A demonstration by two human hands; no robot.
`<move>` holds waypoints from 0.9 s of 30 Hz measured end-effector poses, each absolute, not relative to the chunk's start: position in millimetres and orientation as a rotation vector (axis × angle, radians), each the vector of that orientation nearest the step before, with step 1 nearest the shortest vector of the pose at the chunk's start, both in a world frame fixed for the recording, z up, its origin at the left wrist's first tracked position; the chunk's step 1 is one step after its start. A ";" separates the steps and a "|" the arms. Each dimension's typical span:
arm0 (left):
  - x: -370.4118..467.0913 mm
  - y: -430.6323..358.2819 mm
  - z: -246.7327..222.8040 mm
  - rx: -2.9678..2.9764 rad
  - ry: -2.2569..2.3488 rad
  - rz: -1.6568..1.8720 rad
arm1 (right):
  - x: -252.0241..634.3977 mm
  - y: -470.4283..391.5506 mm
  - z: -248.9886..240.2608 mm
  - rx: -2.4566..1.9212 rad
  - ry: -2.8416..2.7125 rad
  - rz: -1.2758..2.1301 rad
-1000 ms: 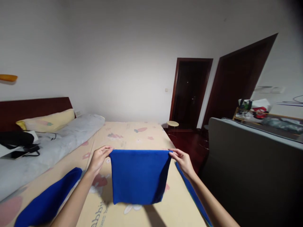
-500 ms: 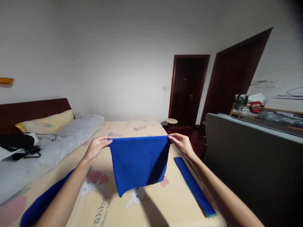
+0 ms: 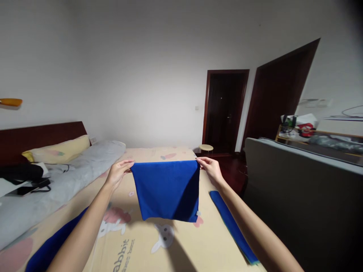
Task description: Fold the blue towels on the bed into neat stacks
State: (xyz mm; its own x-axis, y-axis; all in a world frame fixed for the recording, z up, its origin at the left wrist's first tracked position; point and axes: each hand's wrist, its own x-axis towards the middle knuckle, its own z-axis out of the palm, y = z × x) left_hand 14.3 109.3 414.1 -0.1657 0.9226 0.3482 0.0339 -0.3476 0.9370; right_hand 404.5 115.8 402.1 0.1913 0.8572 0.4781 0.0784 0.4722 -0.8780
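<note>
I hold a blue cloth (image 3: 166,189) stretched out in the air above the bed (image 3: 159,245). My left hand (image 3: 120,172) pinches its top left corner and my right hand (image 3: 208,169) pinches its top right corner. The cloth hangs down flat, with a small white tag at its lower right corner. Its lower edge floats clear of the cream sheet printed with rabbits and carrots.
A folded blue cloth (image 3: 234,228) lies along the bed's right edge; another blue cloth (image 3: 52,245) lies at lower left. A grey quilt (image 3: 56,181), a yellow pillow (image 3: 58,149) and dark items (image 3: 21,175) sit at left. A grey sofa back (image 3: 297,189) stands right, a doorway (image 3: 224,109) beyond.
My hands lifted the cloth higher off the bed and drew slightly closer together. The lower edge swung up and levelled out.
</note>
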 end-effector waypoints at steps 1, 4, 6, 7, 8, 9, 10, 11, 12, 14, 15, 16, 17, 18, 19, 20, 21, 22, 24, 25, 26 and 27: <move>14.1 110.5 413.3 1.384 1.155 1.601 | 404.2 116.4 402.2 -0.945 -1.271 0.689; 14.3 113.5 411.8 1.377 1.167 1.600 | 404.7 117.3 401.6 -0.936 -1.272 0.708; 14.7 115.3 411.1 1.370 1.169 1.601 | 405.6 117.4 400.7 -0.935 -1.277 0.716; 14.9 116.2 410.8 1.368 1.169 1.601 | 406.1 117.3 400.2 -0.937 -1.281 0.718; 14.9 117.1 410.5 1.368 1.167 1.601 | 406.7 117.1 399.8 -0.939 -1.286 0.720; 14.9 117.9 410.2 1.369 1.166 1.600 | 407.3 117.0 399.4 -0.941 -1.294 0.721; 14.6 118.5 410.0 1.373 1.164 1.596 | 407.9 116.9 399.2 -0.943 -1.303 0.724; 14.2 118.9 409.8 1.380 1.163 1.589 | 408.6 116.9 399.0 -0.944 -1.313 0.726; 13.7 119.0 409.7 1.390 1.162 1.577 | 409.3 117.0 398.9 -0.946 -1.323 0.726; 12.5 118.3 409.8 1.421 1.162 1.544 | 411.0 117.9 398.6 -0.952 -1.339 0.716; 11.9 117.7 410.0 1.440 1.164 1.524 | 412.0 118.6 398.5 -0.957 -1.344 0.705; 11.5 117.0 410.1 1.460 1.168 1.508 | 413.0 119.4 398.2 -0.964 -1.348 0.691; 11.2 116.5 410.1 1.478 1.176 1.496 | 414.0 120.4 397.9 -0.973 -1.352 0.676; 11.1 116.3 410.1 1.497 1.186 1.491 | 415.0 121.3 397.4 -0.982 -1.357 0.659; 11.0 116.4 410.1 1.516 1.200 1.490 | 415.9 122.2 396.9 -0.993 -1.362 0.643; 10.9 116.9 410.1 1.536 1.216 1.493 | 416.7 122.9 396.4 -1.006 -1.370 0.626; 10.7 117.7 410.1 1.558 1.232 1.497 | 417.4 123.4 395.8 -1.022 -1.379 0.608; 10.4 118.6 410.1 1.581 1.247 1.500 | 418.1 123.7 395.4 -1.039 -1.391 0.589; 9.3 120.4 410.5 1.632 1.275 1.501 | 419.5 123.1 394.8 -1.081 -1.422 0.546; 8.5 120.9 410.8 1.659 1.288 1.497 | 420.3 122.4 394.9 -1.102 -1.441 0.521; 7.5 121.0 411.3 1.687 1.300 1.491 | 421.4 121.3 395.1 -1.120 -1.465 0.495; 6.5 120.6 412.0 1.714 1.313 1.485 | 422.7 120.0 395.6 -1.134 -1.491 0.468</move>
